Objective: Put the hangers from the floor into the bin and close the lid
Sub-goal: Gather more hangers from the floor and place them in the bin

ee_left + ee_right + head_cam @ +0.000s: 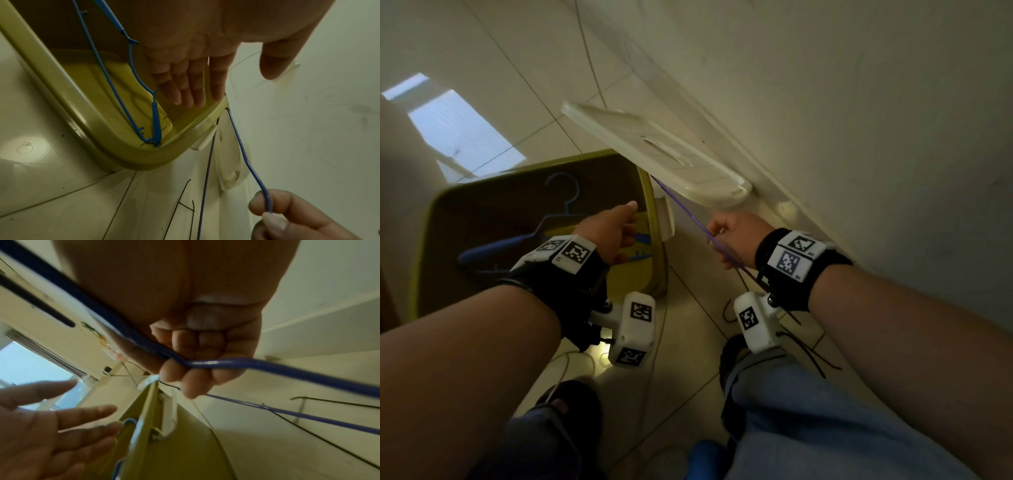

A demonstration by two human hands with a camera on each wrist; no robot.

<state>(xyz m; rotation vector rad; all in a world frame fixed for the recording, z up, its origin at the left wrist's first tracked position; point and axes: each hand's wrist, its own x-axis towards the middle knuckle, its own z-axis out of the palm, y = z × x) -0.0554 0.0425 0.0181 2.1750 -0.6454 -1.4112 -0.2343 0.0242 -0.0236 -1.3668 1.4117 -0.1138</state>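
A yellow-green bin (654,240) (127,154) stands on the floor, and a blue plastic hanger (517,240) (131,68) lies inside it. Its cream lid (654,150) leans against the wall behind the bin. My right hand (729,236) (195,369) grips a thin purple-blue wire hanger (688,216) (242,149) (267,366) to the right of the bin, between bin and wall. My left hand (616,226) (191,81) hovers over the bin's right rim with straight fingers, holding nothing. Black wire hangers (808,349) (185,203) (329,402) lie on the floor near my right wrist.
The wall (859,102) runs close along the right. A white latch clip (666,219) hangs on the bin's right side. My legs in jeans (791,411) fill the lower view. A bright window reflection (458,126) marks the tiled floor at the left.
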